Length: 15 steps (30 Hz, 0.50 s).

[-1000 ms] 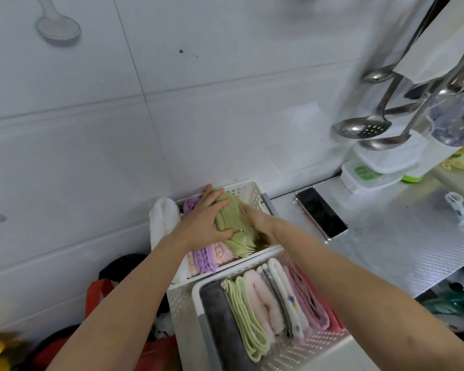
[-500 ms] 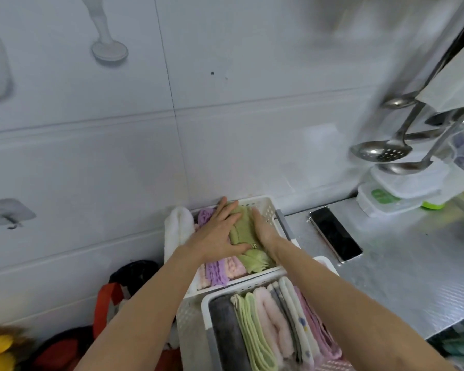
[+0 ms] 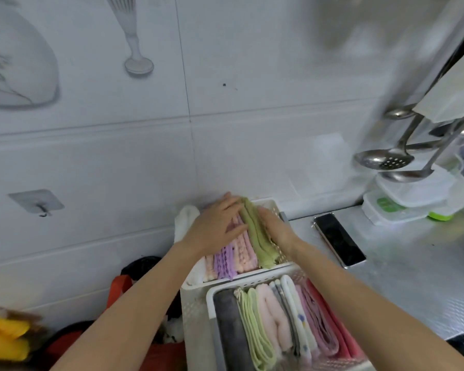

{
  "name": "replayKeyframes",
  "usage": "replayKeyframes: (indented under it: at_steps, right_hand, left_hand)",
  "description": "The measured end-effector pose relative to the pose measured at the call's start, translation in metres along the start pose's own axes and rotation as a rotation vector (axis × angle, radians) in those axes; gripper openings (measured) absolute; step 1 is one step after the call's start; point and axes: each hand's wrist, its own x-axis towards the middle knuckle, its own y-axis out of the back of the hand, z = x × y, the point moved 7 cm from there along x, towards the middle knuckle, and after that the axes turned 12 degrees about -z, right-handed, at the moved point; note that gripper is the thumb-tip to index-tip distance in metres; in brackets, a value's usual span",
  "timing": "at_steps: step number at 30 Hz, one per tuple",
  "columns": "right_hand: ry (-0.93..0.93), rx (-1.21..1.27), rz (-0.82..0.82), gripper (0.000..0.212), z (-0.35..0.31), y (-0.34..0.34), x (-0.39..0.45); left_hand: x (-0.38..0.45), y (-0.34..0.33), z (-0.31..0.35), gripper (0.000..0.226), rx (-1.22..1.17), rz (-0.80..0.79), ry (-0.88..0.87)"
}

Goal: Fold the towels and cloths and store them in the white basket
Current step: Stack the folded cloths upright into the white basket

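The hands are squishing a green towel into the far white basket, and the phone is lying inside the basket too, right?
Not quite. The head view shows both hands, left and right, pressing the green towel into the far white basket, but the phone lies on the metal counter beside it.

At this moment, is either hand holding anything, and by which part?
The folded green cloth stands on edge in the far white basket, pressed between both hands: left hand flat against its left face, right hand against its right. Neither grips it.
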Motion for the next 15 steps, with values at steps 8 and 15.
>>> replayKeyframes:
  at_steps: [8,15]
  right_hand:
    - [0.128,-0.473,0.076,0.087,-0.019,-0.040,-0.019]
    - [0.137,-0.574,0.074,0.070,-0.031,-0.022,-0.020]
  left_hand:
    - [-0.083,-0.028,-0.059,0.074,-0.293,0.018,0.505]
    - [-0.058,-0.041,-0.030,0.083,-0.308,0.024,0.549]
